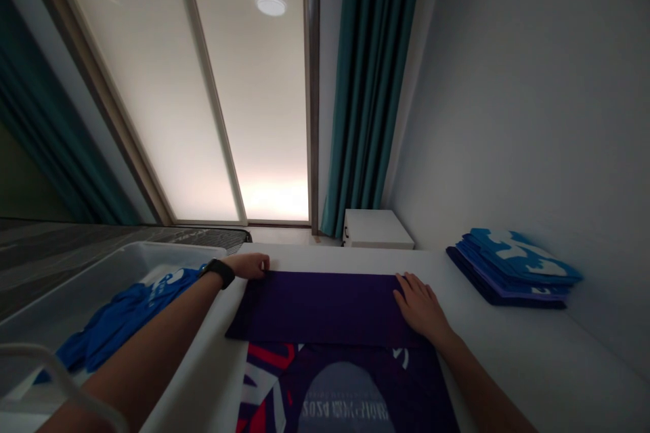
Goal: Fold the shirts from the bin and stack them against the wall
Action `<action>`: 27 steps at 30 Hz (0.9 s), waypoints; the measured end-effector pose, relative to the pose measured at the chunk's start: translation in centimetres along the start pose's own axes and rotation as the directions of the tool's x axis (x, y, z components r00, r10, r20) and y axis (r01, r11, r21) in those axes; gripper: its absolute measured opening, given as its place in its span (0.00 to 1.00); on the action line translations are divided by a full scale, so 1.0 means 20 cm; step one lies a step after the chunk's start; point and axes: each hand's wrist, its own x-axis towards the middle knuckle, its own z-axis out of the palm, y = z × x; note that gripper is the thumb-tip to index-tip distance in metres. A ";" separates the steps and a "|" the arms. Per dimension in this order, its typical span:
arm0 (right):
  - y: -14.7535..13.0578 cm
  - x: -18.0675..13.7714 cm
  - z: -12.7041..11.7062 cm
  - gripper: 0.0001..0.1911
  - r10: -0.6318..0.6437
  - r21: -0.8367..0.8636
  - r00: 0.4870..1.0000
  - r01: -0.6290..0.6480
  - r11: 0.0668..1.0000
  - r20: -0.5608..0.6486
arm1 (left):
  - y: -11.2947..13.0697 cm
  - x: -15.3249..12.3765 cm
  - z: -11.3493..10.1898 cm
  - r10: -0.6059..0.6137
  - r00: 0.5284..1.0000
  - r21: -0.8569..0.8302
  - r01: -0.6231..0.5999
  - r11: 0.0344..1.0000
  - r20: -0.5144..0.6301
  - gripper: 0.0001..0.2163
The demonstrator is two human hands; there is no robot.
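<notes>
A dark purple T-shirt (325, 308) with a red, white and grey print lies on the white table (203, 389), its far part folded over toward me in a broad band. My left hand (250, 265), with a black watch on the wrist, pinches the far left corner of that band. At the right end of the band, my right hand (419, 301) rests flat on the cloth with its fingers stretched out. The near end of the shirt runs out of view at the bottom.
A stack of folded shirts (518, 264), blue and purple, sits on the table at right by the wall. On the left, a clear plastic bin (167, 252) holds a crumpled blue shirt (126, 311). A small white cabinet (378, 226) stands behind the table.
</notes>
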 end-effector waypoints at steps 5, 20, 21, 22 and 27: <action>0.00 0.00 0.00 0.28 -0.012 -0.032 1.000 0.011 0.999 -0.008 | -0.02 -0.03 0.00 0.012 1.000 -0.078 -0.014 0.997 -0.029 0.07; 0.07 0.05 0.04 0.29 -0.036 0.046 0.999 0.038 0.998 -0.030 | 0.05 -0.16 0.31 -0.133 0.836 -0.394 -0.106 0.913 -0.533 0.16; 0.09 0.06 0.04 0.28 -0.043 0.071 0.998 0.046 0.996 -0.040 | 0.05 -0.16 0.32 -0.136 0.836 -0.398 -0.106 0.911 -0.532 0.16; 0.11 0.07 0.04 0.28 -0.049 0.094 0.997 0.054 0.994 -0.051 | 0.05 -0.16 0.32 -0.139 0.836 -0.402 -0.104 0.910 -0.532 0.16; 0.18 0.13 0.00 0.27 -0.081 0.183 0.996 0.087 0.979 -0.038 | 0.07 -0.16 0.30 -0.133 0.839 -0.421 -0.122 0.899 -0.527 0.18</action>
